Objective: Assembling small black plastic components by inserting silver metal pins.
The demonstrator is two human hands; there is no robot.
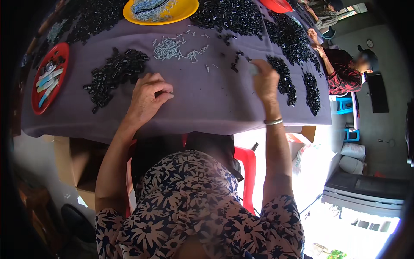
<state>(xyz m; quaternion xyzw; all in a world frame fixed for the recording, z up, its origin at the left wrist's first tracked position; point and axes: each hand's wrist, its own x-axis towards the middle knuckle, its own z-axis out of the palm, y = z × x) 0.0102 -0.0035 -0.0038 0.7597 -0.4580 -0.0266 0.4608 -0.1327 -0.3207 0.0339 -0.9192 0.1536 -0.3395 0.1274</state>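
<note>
Curled inward, thumb near bent fingers, at left hand (151, 93), just beside heap of black pieces (118, 71); cannot tell whether grasping anything. Bent and blurred at right hand (266, 82), near strip of black pieces (284, 82); cannot tell grip. Ahead, between both, on purple cloth (202, 97): small pale sticks (167, 48).

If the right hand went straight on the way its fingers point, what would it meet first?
Probably the few loose black pieces left of the right hand, on the purple cloth. The hand's height is unclear, so it might pass above them.
</note>
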